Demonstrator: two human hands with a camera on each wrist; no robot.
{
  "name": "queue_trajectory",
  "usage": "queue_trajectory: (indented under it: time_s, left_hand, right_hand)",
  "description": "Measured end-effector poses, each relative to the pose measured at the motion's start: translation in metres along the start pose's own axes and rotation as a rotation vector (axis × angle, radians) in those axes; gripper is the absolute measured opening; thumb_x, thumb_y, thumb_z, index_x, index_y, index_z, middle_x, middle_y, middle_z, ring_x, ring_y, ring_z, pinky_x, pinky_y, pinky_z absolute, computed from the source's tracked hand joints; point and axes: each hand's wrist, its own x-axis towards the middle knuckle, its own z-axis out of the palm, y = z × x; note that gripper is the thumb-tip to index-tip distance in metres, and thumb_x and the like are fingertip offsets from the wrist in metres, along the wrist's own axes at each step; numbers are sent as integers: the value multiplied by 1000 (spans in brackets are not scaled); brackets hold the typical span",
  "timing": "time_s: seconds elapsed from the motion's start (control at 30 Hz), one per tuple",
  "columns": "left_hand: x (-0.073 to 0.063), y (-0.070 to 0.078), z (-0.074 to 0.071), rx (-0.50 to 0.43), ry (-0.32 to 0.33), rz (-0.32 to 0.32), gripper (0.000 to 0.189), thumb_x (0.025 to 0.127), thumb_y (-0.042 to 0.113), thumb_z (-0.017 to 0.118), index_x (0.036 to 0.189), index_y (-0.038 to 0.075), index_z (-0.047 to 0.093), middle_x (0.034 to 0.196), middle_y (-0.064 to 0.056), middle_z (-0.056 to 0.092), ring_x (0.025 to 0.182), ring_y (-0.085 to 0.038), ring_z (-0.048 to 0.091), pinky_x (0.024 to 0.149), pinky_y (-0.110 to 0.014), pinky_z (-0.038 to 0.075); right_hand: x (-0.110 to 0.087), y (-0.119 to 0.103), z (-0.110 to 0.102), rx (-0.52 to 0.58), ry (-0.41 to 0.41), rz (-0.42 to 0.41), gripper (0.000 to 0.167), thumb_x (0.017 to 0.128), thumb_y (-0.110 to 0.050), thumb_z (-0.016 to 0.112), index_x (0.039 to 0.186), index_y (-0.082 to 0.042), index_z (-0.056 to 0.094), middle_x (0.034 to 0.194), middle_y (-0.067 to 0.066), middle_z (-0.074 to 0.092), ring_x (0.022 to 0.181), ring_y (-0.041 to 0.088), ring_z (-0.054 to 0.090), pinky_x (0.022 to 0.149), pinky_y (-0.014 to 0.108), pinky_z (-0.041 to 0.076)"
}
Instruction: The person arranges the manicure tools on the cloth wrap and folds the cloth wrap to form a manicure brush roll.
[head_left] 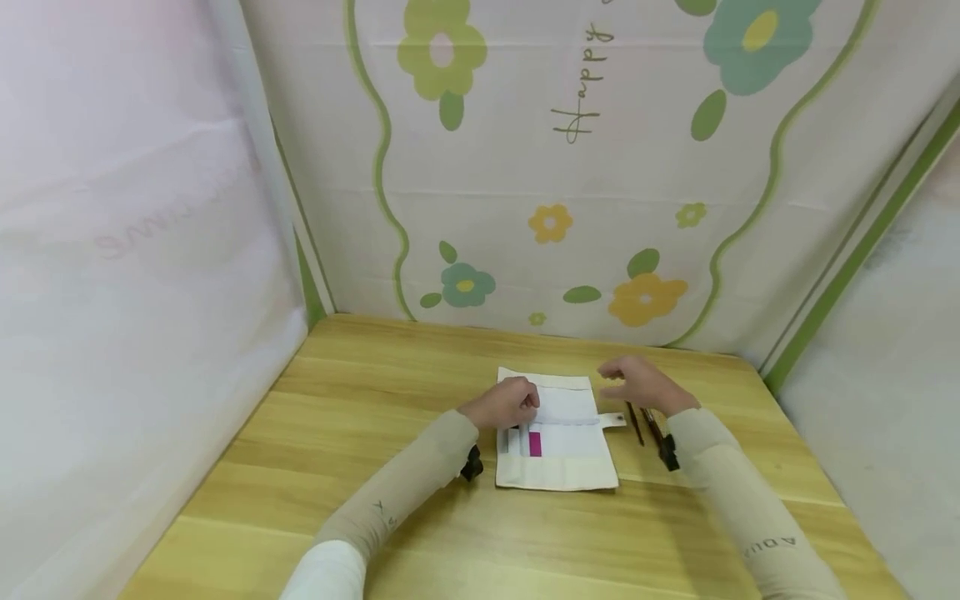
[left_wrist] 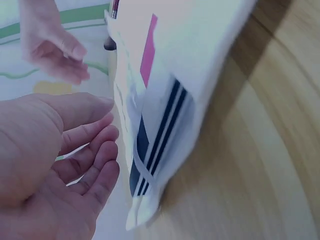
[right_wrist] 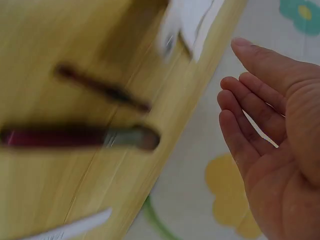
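A white fabric pouch (head_left: 577, 473) lies unfolded on the table, its snap strap (head_left: 612, 420) pointing right. A magenta patch (head_left: 535, 444) and an item with dark stripes (left_wrist: 167, 117) show in its left pocket. Over the pouch's left side hovers my left hand (head_left: 512, 403), fingers loosely bent, with nothing visible between them. My right hand (head_left: 645, 385) is raised beyond the pouch's right edge, fingers relaxed and holding nothing. Below it on the table are a thin dark brush (right_wrist: 102, 90) and a thicker makeup brush (right_wrist: 55, 138), blurred in the right wrist view.
The wooden table (head_left: 360, 400) meets a flower-printed cloth wall (head_left: 510, 167) at the back. White cloth (head_left: 135, 250) closes off the left side, and more hangs on the right. A white strip (right_wrist: 80, 226) shows near the brushes in the right wrist view.
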Motion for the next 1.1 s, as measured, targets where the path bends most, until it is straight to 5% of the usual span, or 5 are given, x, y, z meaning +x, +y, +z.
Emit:
queue_trajectory:
  time_s: [0.3,0.53,0.7,0.87,1.1]
  left_hand:
    - [8,10,11,54,-38,20,13,101,4,64,109,4,75,107,-5,73,92,-8,57,91,-21,52]
    - [10,12,15,81,-45,20,8,101,5,65,96,7,71,89,3,61,86,-8,50,83,-19,46]
    - [10,10,16,80,-35,66,23,99,-2,63,79,7,58,73,5,42,71,-8,38,74,-20,37]
    - [10,12,17,83,-42,49,12,100,0,65,93,6,72,82,2,60,77,-6,49,79,-19,45]
    - [10,14,16,55,-40,13,12,102,3,64,94,8,72,86,4,63,79,-6,52,78,-19,46]
  right_hand:
    - [-56,68,-25,-98,38,82,48,98,-15,75,134,14,62,131,35,66,117,53,64,97,63,54]
    - [-88,105,-29,-147,76,194,46,96,-13,76,128,19,63,124,40,66,113,56,65,93,64,55]
    - [-94,115,-18,-119,105,284,49,96,-15,76,127,19,62,123,39,67,114,55,65,93,61,56]
    - [-93,121,-8,-95,144,316,38,96,-10,74,121,17,67,114,35,71,105,50,70,86,56,60]
    - [-91,121,-14,-74,175,416,27,92,-14,76,101,11,75,99,28,74,88,40,67,74,50,56]
